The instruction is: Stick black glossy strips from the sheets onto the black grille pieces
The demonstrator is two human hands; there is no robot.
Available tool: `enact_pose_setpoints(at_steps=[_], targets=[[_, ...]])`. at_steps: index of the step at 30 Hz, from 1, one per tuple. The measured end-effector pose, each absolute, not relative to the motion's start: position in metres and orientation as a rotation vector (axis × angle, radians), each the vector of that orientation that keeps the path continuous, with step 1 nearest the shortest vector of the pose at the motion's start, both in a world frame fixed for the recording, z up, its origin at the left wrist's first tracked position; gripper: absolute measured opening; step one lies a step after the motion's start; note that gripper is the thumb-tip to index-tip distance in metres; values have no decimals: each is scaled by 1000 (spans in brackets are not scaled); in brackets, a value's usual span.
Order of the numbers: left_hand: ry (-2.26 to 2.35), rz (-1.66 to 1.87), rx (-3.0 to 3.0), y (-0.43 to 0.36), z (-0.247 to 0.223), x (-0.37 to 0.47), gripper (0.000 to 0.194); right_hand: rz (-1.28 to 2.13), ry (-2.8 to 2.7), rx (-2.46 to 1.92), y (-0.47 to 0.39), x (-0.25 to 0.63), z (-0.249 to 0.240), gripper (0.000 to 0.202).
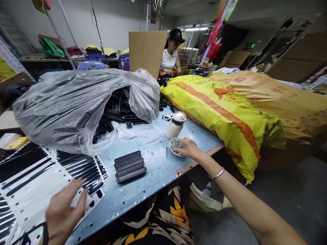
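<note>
My left hand (65, 207), a little blurred, is over sheets of glossy black stickers (33, 190) at the table's left, thumb apart from the outstretched fingers. The fingers of my right hand (189, 148) bend down into a small white bowl (179, 154) of tiny silvery metal pieces (175, 145). Whatever they pinch there is hidden. Between my hands, several black mesh-patterned plastic strips (130, 166) lie side by side on the blue tabletop (153, 173). A thin dark pin-like piece (167, 152) rests left of the bowl.
Behind the bowl stands a cream lidded container (174, 127). A grey plastic bag (68, 102) spills black plastic parts (120, 109). Yellow sacks (212, 105) crowd the right side. Farther back, a person (170, 58) in a black cap sits beside a cardboard sheet (146, 51).
</note>
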State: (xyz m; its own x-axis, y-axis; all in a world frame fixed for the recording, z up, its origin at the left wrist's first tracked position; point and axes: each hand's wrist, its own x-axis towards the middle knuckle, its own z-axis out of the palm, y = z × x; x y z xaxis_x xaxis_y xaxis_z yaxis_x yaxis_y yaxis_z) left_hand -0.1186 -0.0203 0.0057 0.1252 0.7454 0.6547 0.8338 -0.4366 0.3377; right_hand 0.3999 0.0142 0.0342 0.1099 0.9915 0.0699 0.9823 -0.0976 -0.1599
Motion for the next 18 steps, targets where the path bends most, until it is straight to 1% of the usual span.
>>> enact_pose_setpoints(at_steps=[2, 6, 11, 13, 15, 16, 18], targets=[[-1375, -1231, -2317, -16, 10, -84, 17, 118, -2051, -2187, 23, 400, 29, 24], [-1239, -1207, -2413, -7, 16, -42, 15, 151, -2111, -2153, 27, 405, 20, 10], [-1276, -1396, -2455, -7, 31, -20, 14, 99, -2062, -2168, 24, 410, 11, 16], [-1383, -1561, -2524, -14, 48, -13, 14, 63, -2030, -2176, 23, 412, 9, 20], [-1450, -1797, -2691, -23, 76, -6, 20, 27, -1998, -2173, 21, 412, 10, 22], [-1458, -1961, -2795, -26, 94, -2, 27, 14, -1987, -2165, 20, 413, 11, 23], [-1388, -2392, -2945, -32, 137, 5, 47, -1, -1975, -2134, 18, 413, 14, 21]])
